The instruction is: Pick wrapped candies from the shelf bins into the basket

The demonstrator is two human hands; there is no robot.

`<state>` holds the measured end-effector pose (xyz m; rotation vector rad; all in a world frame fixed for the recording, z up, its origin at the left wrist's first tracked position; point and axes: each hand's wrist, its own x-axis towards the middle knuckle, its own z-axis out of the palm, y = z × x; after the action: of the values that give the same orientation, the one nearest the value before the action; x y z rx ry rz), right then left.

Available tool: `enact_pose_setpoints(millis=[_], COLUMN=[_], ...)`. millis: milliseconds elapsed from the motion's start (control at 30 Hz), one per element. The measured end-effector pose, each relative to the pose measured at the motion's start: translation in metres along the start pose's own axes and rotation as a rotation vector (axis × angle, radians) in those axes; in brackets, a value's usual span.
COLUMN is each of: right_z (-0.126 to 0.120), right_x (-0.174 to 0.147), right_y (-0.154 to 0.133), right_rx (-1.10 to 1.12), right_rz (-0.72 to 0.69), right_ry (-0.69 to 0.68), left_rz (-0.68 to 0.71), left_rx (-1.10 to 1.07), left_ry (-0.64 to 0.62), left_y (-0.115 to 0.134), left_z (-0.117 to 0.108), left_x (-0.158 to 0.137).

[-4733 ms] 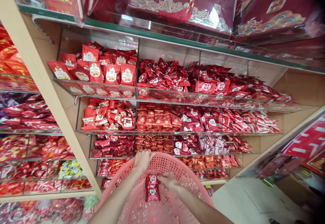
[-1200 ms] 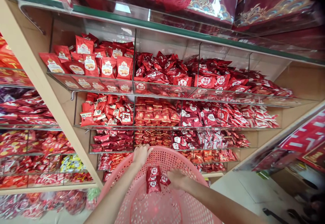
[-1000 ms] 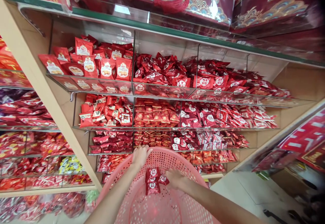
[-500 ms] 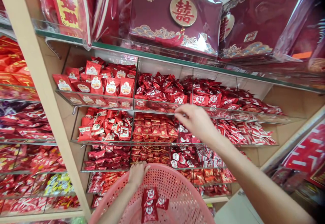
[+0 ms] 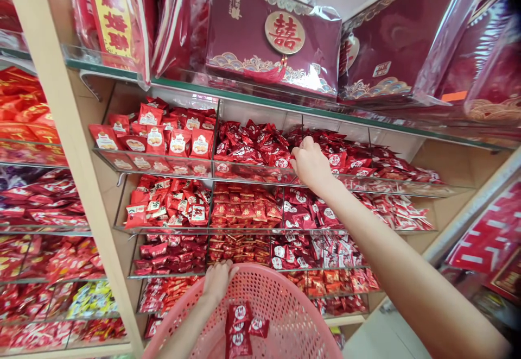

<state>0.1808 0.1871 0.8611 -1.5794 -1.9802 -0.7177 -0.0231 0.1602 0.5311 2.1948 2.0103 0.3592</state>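
Right hand: your right hand (image 5: 310, 163) is hovering at the front of the top tray (image 5: 260, 170), its fingers curling narrow; you are hiding the fingertips too much to tell whether they are holding anything.
Nearest packet: 1 nearest packet (image 5: 281, 162) is lying just left of those fingers, its long axis seemingly following the tray's front lip.
Heaps: 2 dark red heaps are flanking the hand, the left heap (image 5: 249, 143) beside the fingers, the right heap (image 5: 360, 162) beyond the knuckles.
Edges: a thin divider (image 5: 302, 123) is standing behind the hand; the glass shelf (image 5: 244, 95) is overhanging, leaving a low gap.
Left hand: your left hand (image 5: 217, 282) is gripping the rim of the pink basket (image 5: 301, 310), well apart from the tray.
Basket: 4 basket packets (image 5: 239, 342) are showing, 3 overlapping in a row and 1 lying beside, below and left of your right hand.
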Motion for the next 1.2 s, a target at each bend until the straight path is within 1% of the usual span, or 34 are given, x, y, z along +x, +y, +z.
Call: enact_pose_setpoints(millis=[100, 200, 267, 333, 400, 467, 500, 533, 567, 600, 667, 700, 733, 800, 867, 900, 967, 1067, 1200], right_z=[0.006, 0.012, 0.010, 0.002, -0.012, -0.025, -0.030, -0.031, -0.029, -0.023, 0.001, 0.018, 0.037, 0.075, 0.109, 0.123, 0.141, 0.150, 0.153], right_x=[0.002, 0.005, 0.006, 0.004, -0.004, -0.020, -0.030, -0.042, -0.054, -0.068, -0.097, -0.111, -0.126, -0.155, -0.181, -0.192, -0.210, -0.226, -0.239], right_y=[0.006, 0.017, 0.024, 0.028, 0.029, 0.024, 0.020, 0.016, 0.010, 0.005, -0.006, -0.011, -0.016, -0.024, -0.030, -0.033, -0.040, -0.053, -0.073], right_rx=[0.043, 0.180, 0.270, 0.366, 0.484, 0.630, 0.716, 0.809, 0.902, 0.985, 1.074, 1.058, 0.996, 0.754, 0.506, 0.422, 0.325, 0.234, 0.182], right_rz=[0.006, 0.013, 0.019, 0.030, 0.034, 0.013, -0.004, -0.020, -0.034, -0.045, -0.073, -0.102, -0.145, -0.289, -0.425, -0.481, -0.543, -0.605, -0.697], right_ry=[0.035, 0.104, 0.172, 0.248, 0.307, 0.320, 0.292, 0.233, 0.141, 0.013, -0.297, -0.454, -0.578, -0.746, -0.855, -0.901, -0.994, -1.125, -1.182], left_rz=[0.001, 0.002, 0.005, 0.009, 0.012, 0.014, 0.015, 0.018, 0.020, 0.021, 0.021, 0.021, 0.021, 0.024, 0.028, 0.030, 0.033, 0.035, 0.032], left_rx=[0.003, 0.000, -0.002, -0.002, 0.002, 0.007, 0.010, 0.012, 0.015, 0.018, 0.025, 0.029, 0.033, 0.041, 0.046, 0.048, 0.050, 0.051, 0.046], left_ry=[0.008, 0.015, 0.021, 0.026, 0.029, 0.029, 0.029, 0.027, 0.026, 0.025, 0.026, 0.027, 0.028, 0.028, 0.029, 0.030, 0.032, 0.038, 0.044], left_y=[-0.001, -0.001, -0.001, -0.001, 0.000, 0.000, 0.000, 0.000, 0.000, 0.001, 0.001, 0.001, 0.001, 0.002, 0.002, 0.003, 0.002, 0.001, 0.001], left_z=[0.000, 0.000, 0.001, 0.002, 0.002, 0.002, 0.002, 0.002, 0.002, 0.002, 0.001, 0.001, 0.001, 0.001, 0.001, 0.001, 0.001, 0.004, 0.007], left_x=[-0.004, -0.008, -0.010, -0.011, -0.012, -0.012, -0.011, -0.011, -0.011, -0.011, -0.010, -0.010, -0.010, -0.010, -0.010, -0.010, -0.010, -0.009, -0.009])
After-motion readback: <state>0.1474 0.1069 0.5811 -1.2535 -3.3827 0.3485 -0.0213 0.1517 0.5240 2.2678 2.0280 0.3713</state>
